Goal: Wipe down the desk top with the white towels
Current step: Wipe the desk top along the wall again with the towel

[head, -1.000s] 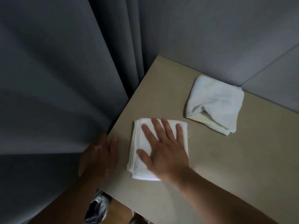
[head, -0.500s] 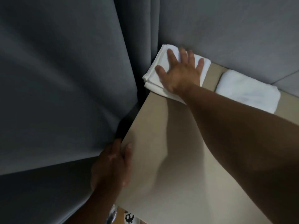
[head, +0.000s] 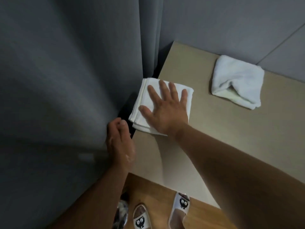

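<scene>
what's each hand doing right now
Left hand: fingers curled beside the desk, against the grey curtain; a grip cannot be told.
Right hand: open, pressing flat on the folded white towel.

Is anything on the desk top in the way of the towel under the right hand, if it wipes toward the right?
Only the second towel, lying by the back wall to the right. The desk top between it and the folded towel under the right hand is bare.
</scene>
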`<state>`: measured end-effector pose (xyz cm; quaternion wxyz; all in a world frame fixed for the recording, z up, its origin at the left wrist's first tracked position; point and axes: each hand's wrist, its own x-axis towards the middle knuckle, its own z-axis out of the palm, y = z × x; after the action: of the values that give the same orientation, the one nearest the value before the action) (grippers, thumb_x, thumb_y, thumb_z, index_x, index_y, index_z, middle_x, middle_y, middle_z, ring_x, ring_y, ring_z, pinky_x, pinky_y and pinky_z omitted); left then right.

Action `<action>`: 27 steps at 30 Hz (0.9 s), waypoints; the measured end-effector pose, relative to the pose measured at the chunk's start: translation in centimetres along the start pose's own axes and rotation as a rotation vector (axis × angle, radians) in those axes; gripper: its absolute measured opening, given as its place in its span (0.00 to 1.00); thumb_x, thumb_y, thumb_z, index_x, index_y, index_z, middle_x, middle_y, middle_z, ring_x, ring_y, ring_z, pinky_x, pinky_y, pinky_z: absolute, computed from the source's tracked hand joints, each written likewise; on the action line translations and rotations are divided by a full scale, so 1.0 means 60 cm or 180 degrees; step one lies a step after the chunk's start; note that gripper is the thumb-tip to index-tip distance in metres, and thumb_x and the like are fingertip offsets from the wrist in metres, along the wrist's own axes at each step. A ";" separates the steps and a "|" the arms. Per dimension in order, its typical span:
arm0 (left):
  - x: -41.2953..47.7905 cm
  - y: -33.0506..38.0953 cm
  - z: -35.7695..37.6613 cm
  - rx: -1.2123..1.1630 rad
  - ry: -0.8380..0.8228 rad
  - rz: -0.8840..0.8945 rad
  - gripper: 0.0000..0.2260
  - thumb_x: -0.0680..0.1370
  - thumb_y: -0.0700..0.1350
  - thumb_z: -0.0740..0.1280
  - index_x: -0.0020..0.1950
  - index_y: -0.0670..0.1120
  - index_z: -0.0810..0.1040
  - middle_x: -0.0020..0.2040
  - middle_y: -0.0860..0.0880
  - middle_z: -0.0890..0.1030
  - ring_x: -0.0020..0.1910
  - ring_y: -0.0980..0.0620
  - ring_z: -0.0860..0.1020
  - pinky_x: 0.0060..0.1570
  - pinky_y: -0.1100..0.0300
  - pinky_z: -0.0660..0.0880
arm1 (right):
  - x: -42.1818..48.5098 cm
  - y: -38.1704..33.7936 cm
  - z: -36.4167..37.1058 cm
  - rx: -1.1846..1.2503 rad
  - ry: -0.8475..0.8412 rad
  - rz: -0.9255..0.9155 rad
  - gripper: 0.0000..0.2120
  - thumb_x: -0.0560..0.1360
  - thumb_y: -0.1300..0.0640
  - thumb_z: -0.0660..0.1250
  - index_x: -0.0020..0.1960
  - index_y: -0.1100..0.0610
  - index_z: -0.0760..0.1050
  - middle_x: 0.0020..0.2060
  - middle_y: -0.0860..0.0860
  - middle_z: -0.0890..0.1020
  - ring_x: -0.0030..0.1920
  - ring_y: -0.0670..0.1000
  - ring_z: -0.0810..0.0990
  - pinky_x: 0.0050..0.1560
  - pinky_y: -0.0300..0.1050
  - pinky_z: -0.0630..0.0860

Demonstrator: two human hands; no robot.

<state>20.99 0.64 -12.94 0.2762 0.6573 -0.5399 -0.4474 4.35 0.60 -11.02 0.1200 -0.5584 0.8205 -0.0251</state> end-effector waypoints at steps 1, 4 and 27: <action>0.007 -0.007 -0.008 -0.0084 -0.0139 -0.0151 0.23 0.84 0.59 0.53 0.65 0.45 0.77 0.60 0.43 0.81 0.59 0.41 0.80 0.57 0.51 0.75 | -0.026 -0.013 0.005 0.0037 -0.0014 -0.0015 0.37 0.79 0.27 0.42 0.83 0.42 0.46 0.84 0.51 0.45 0.83 0.58 0.40 0.78 0.69 0.37; 0.019 -0.009 -0.036 -0.0697 -0.0784 -0.0918 0.23 0.87 0.61 0.53 0.63 0.48 0.81 0.55 0.45 0.86 0.54 0.45 0.85 0.51 0.51 0.79 | -0.100 -0.049 0.018 0.0094 -0.0065 -0.0072 0.36 0.80 0.28 0.41 0.83 0.42 0.45 0.84 0.51 0.43 0.82 0.58 0.37 0.77 0.69 0.37; 0.009 0.054 0.088 0.2564 -0.1108 0.1351 0.29 0.84 0.63 0.49 0.84 0.57 0.50 0.83 0.47 0.55 0.76 0.36 0.66 0.70 0.36 0.71 | -0.354 0.105 0.043 0.0281 0.0063 0.0340 0.32 0.82 0.32 0.54 0.82 0.45 0.60 0.82 0.49 0.58 0.83 0.56 0.53 0.76 0.71 0.55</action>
<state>14.84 -0.13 -12.72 -0.0094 0.5028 -0.8304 -0.2399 6.55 22.80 -11.05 0.1376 -0.5077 0.8484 -0.0604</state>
